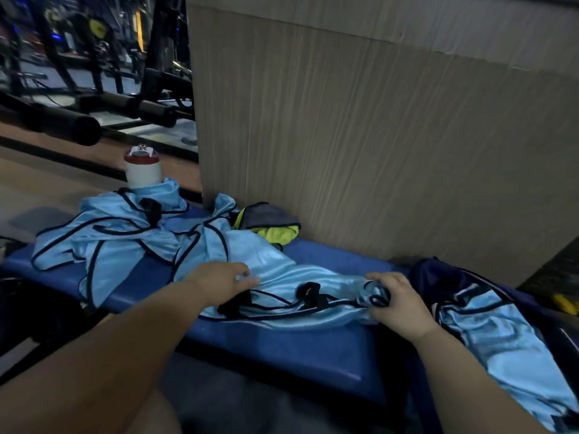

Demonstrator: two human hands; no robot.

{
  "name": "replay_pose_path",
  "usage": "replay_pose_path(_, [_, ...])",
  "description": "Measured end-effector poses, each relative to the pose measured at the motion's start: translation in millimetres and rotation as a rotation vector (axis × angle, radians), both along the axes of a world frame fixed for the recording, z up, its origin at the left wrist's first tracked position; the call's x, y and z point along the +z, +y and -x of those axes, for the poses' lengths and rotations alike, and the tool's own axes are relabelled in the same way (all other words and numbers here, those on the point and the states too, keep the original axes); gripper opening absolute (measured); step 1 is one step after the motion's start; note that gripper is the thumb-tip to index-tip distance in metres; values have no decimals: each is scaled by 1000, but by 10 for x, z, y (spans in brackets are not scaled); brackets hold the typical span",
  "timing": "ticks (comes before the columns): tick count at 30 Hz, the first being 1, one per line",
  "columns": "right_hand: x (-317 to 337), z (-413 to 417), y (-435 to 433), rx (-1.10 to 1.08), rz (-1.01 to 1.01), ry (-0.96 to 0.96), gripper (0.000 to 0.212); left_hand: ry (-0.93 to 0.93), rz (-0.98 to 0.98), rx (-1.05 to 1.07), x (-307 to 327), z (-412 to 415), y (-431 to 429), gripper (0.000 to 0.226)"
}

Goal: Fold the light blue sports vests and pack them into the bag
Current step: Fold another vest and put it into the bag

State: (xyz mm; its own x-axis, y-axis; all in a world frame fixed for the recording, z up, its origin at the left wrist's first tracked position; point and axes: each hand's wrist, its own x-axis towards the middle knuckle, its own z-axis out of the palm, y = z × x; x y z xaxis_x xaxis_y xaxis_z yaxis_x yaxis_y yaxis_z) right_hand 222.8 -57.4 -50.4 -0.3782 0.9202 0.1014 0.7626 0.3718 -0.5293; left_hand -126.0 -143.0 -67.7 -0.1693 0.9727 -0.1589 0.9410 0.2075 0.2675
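A light blue vest [282, 296] with dark trim lies stretched across the blue bench [282, 343] in front of me. My right hand [398, 303] pinches its right end, fingers closed on the bunched fabric. Resting on the vest's left part is my left hand [224, 278], fingers spread and pressing down. Behind it, a heap of more light blue vests [125, 236] sits loose on the bench's left half. At the right, a dark navy bag [438, 277] stands open with folded light blue vests [501, 339] inside it.
A white bottle with a red lid [142, 167] stands behind the heap. A grey and yellow-green garment [269, 223] lies against the tall wood-grain panel [376, 136] behind the bench. Black gym machines [94, 73] fill the far left.
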Motion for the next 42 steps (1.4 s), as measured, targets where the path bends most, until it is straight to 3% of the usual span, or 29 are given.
replay_pose_path(6, [100,-221,-33,-285,-49,164,52,146,30,116,-103,-11,81,52])
replay_pose_path(9, [246,-306,-109,-431,-90,335,38,152,49,176,-117,-5,101,55])
replay_pose_path(12, [367,-404,-130,-492,-37,665,40,-11,-2,216,-125,-7,113,56])
replay_pose_path(15, [438,-585,-100,-470,62,1026,51,-336,-22,279,-133,6,139,82])
replay_pose_path(17, [457,-746,-57,-433,138,1152,56,-295,56,245,-98,-10,143,78])
replay_pose_path(20, [436,-975,-19,-407,181,925,63,-140,42,250,-80,-58,177,49])
replay_pose_path(23, [416,-1121,-36,-347,199,719,63,-112,-1,315,-162,-10,202,46])
replay_pose_path(27, [514,-1152,-137,-264,356,830,31,-39,-39,338,-238,40,163,53])
replay_pose_path(30, [523,-1135,-180,-250,383,900,20,-53,-88,342,-252,1,118,49])
replay_pose_path(35, [457,-1082,-215,-299,421,1074,35,-103,-134,312,-267,-47,89,62])
replay_pose_path(37, [377,-1048,-203,-268,505,1075,28,-112,-97,322,-255,-39,109,54])
replay_pose_path(40, [274,-991,-135,-316,486,891,59,-179,-73,354,-255,9,148,51])
replay_pose_path(42, [258,-891,-97,-324,401,760,50,-227,-92,368,-264,43,166,54])
